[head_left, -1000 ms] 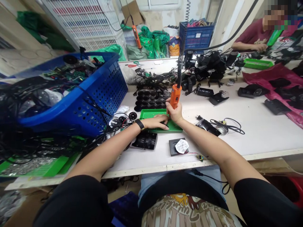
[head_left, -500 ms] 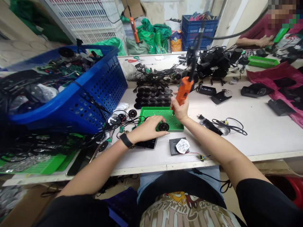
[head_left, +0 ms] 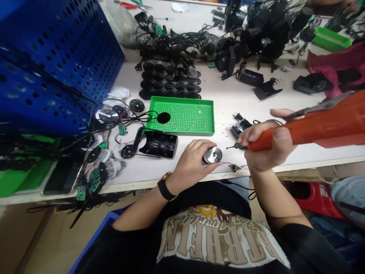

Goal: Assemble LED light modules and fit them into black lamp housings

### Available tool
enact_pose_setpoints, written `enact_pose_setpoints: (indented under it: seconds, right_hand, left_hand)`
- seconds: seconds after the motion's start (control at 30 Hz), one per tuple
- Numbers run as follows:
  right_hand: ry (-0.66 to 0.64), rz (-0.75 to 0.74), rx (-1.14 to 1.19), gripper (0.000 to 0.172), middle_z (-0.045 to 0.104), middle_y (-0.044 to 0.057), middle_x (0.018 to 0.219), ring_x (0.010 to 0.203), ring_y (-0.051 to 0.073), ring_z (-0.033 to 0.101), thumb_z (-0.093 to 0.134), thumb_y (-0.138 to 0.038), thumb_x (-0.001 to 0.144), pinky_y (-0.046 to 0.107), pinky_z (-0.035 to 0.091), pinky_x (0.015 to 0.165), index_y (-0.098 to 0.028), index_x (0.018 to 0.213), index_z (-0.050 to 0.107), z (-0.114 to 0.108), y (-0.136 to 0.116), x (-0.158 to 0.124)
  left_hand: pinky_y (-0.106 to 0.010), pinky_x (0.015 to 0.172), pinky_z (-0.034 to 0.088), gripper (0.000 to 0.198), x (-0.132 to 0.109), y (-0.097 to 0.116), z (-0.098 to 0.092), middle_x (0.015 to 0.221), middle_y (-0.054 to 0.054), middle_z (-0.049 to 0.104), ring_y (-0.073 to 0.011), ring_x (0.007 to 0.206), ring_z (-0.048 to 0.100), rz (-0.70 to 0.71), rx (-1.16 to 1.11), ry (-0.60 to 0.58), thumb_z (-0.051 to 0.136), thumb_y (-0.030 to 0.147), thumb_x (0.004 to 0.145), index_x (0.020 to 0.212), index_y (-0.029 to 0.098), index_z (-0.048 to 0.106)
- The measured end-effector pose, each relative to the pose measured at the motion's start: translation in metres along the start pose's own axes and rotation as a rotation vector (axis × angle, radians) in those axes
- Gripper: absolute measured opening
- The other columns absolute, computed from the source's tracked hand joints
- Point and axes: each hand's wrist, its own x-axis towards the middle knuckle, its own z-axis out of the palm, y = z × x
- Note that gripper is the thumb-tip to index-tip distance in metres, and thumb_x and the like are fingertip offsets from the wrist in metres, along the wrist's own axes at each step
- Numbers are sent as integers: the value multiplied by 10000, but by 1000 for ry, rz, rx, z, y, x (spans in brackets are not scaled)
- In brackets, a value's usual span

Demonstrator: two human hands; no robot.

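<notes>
My left hand [head_left: 194, 161] grips a round silver disc part [head_left: 213, 155] near the table's front edge. Thin wires run from that part to a small circuit board [head_left: 234, 167] on its right. In my right hand [head_left: 269, 146] is an orange electric screwdriver [head_left: 313, 125], held nearly level, its bit pointing left toward the silver part without touching it. Behind my left hand lies a green perforated tray [head_left: 182, 114] with scattered screws and a black disc [head_left: 164, 118]. A black housing [head_left: 159, 144] rests left of my left hand.
A blue perforated basket [head_left: 65, 57] stands at the left. Rows of black discs [head_left: 171, 82] lie behind the tray, with tangled cables beyond. Black housings and a pink bag [head_left: 322, 62] are at the right. A phone [head_left: 62, 175] lies at the front left.
My left hand has left the black disc in the tray and now holds the silver part. The screwdriver has moved from above the tray to the right, tipping from upright to nearly level. The view has shifted down.
</notes>
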Motion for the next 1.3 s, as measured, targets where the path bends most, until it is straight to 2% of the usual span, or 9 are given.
enact_pose_setpoints:
  seconds: [0.17, 0.47, 0.57, 0.8, 0.9, 1.07, 1.3]
  right_hand:
    - [-77, 54, 15, 229, 558, -79, 537, 372, 123, 521, 728, -500, 880, 280, 478, 384, -335, 1037, 713, 8, -8, -6]
    - [-156, 111, 2, 252, 555, -82, 546, 380, 116, 527, 711, -533, 884, 276, 513, 419, -335, 1037, 676, 19, -2, -15]
    - [-176, 82, 30, 217, 565, -79, 557, 394, 113, 550, 716, -492, 896, 261, 520, 428, -308, 1003, 672, 21, 2, -16]
    - [-148, -57, 61, 105, 518, -87, 523, 340, 114, 472, 675, -374, 902, 255, 462, 358, -277, 890, 636, 29, 11, -18]
    - [-174, -47, 92, 95, 535, -83, 546, 372, 113, 495, 679, -359, 915, 255, 495, 400, -276, 954, 655, 28, 11, -19]
    - [-211, -110, 53, 218, 532, -100, 551, 355, 108, 489, 676, -372, 906, 245, 473, 381, -311, 1112, 640, 26, 13, -18]
    - [-249, -93, 51, 195, 526, -100, 566, 375, 109, 507, 667, -372, 931, 247, 480, 385, -317, 1112, 621, 26, 12, -20]
  left_hand:
    - [-501, 1054, 536, 469, 2, -1, 13, 1219, -105, 719, -310, 1186, 652, -47, 17, -2, 869, 310, 822, 1211, 195, 635]
    - [-465, 1065, 538, 405, -1, -6, 16, 1221, -96, 720, -277, 1188, 672, -46, -94, 53, 827, 238, 856, 1212, 206, 635]
    - [-459, 1056, 541, 439, -1, -8, 18, 1213, -102, 718, -276, 1174, 674, -38, -96, 62, 851, 250, 838, 1216, 193, 634]
    - [-462, 1042, 543, 407, -1, -11, 20, 1215, -118, 707, -277, 1164, 670, -5, -111, 79, 816, 199, 848, 1212, 170, 636]
    - [-459, 1037, 545, 393, 0, -10, 18, 1211, -126, 701, -281, 1165, 667, 5, -112, 70, 802, 185, 850, 1208, 158, 641]
    - [-442, 1018, 549, 369, 1, -9, 18, 1174, -102, 699, -270, 1140, 668, 16, -122, 76, 791, 167, 847, 1187, 176, 645]
    - [-438, 1008, 559, 341, 0, -10, 18, 1158, -104, 702, -268, 1119, 679, 24, -126, 89, 784, 166, 860, 1177, 171, 657]
